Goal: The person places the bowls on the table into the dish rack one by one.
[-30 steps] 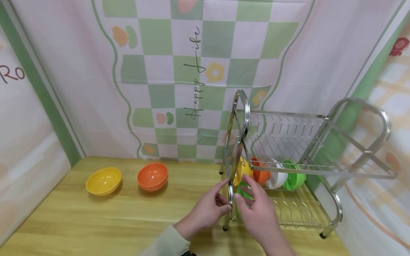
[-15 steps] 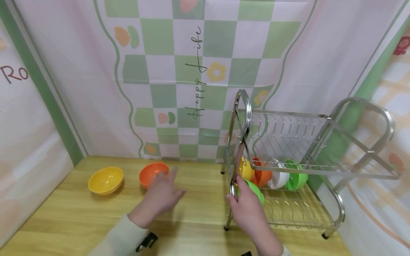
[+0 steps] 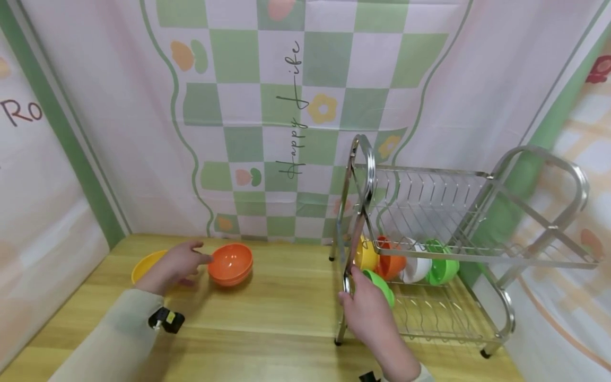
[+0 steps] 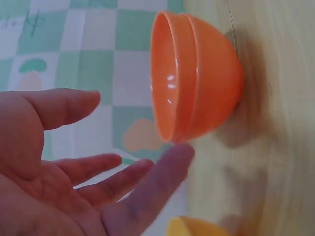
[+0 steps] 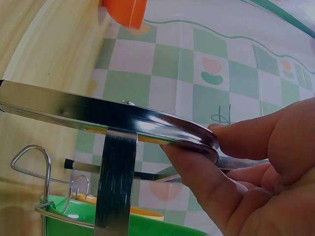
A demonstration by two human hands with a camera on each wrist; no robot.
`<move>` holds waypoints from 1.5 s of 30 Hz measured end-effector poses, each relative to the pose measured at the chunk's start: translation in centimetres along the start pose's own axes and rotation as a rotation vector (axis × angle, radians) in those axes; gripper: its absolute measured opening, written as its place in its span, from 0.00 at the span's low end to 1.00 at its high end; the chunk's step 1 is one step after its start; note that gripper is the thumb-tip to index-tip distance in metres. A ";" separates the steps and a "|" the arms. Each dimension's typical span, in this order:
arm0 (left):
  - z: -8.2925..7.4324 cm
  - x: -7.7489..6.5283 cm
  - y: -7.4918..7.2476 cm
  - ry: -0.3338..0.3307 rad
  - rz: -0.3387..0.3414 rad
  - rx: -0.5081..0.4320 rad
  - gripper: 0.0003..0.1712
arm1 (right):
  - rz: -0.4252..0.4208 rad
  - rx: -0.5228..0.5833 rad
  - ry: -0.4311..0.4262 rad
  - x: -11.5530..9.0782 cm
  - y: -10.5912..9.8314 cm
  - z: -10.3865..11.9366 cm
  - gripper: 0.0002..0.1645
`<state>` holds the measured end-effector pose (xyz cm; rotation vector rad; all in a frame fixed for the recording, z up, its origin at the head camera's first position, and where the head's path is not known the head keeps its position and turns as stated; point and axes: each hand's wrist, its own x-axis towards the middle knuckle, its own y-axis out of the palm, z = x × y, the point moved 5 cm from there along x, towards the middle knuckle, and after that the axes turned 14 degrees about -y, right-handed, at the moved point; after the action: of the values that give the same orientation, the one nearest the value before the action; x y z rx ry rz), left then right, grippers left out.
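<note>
My left hand (image 3: 177,265) hovers with fingers spread, one fingertip right at the rim of the orange bowls (image 3: 230,264). Two rims in the left wrist view show that the orange bowls (image 4: 202,78) are nested. Below that hand in the head view, a yellow bowl (image 3: 145,264) is partly hidden. My right hand (image 3: 369,313) pinches the left front tube of a metal dish rack (image 5: 162,125) between thumb and fingers. Just behind those fingers, a green bowl (image 3: 382,286) tilts in the rack's lower tier.
Farther back in the lower tier stand a yellow bowl (image 3: 366,254), an orange bowl (image 3: 391,260), a white bowl (image 3: 416,265) and a green bowl (image 3: 443,264) on edge. The upper tier (image 3: 429,207) of wire spans above them. A patterned cloth (image 3: 281,143) hangs behind the wooden table (image 3: 277,329).
My left hand has left the rack, passing left across the orange bowls to a spot over the yellow bowl. My right hand has come to grip the rack's tube, uncovering the front green bowl.
</note>
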<state>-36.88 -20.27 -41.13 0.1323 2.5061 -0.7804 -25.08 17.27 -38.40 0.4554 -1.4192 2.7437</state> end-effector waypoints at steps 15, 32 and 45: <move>1.5 3.3 2.4 -0.103 0.091 -0.218 0.34 | 0.005 0.075 0.026 0.0 0.1 0.0 0.43; 0.6 3.4 2.5 -0.068 -0.005 -0.130 0.33 | 0.014 0.060 0.004 -0.1 0.1 0.0 0.42; -0.3 2.4 1.9 -0.030 0.029 -0.226 0.37 | 0.014 0.062 0.000 0.0 0.3 -0.2 0.41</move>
<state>-38.60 -18.66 -43.06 0.0772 2.5372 -0.4793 -25.21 17.28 -38.75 0.4494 -1.3452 2.8056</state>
